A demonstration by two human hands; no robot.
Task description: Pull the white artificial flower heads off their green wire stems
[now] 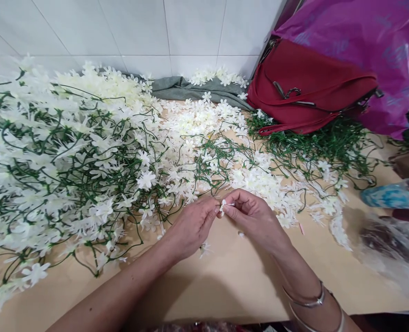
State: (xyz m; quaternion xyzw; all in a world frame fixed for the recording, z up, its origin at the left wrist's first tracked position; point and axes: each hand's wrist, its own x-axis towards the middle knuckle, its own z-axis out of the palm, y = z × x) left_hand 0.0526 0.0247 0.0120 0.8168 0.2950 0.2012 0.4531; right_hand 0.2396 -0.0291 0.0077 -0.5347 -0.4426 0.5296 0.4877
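Both hands meet near the middle of the table, around a small white artificial flower (223, 207). My left hand (198, 223) is closed, thumb against the fingers, at the flower's left side. From the right, my right hand (251, 216) pinches the flower between thumb and forefinger, with a thin white piece showing at the fingertips. Just behind the hands lie loose white blossoms (260, 184) and green plastic stems (213, 159). A single loose flower (205, 249) rests below my left hand, and a small white bit (241, 234) sits under my right.
A big heap of white flowers on green stems (62, 152) fills the left side. At the back right, a red bag (311, 87) and a purple plastic bag (374, 41) stand on green stems (315, 143). Clear plastic packets (391, 244) lie at right. A tiled wall (138, 27) closes the back.
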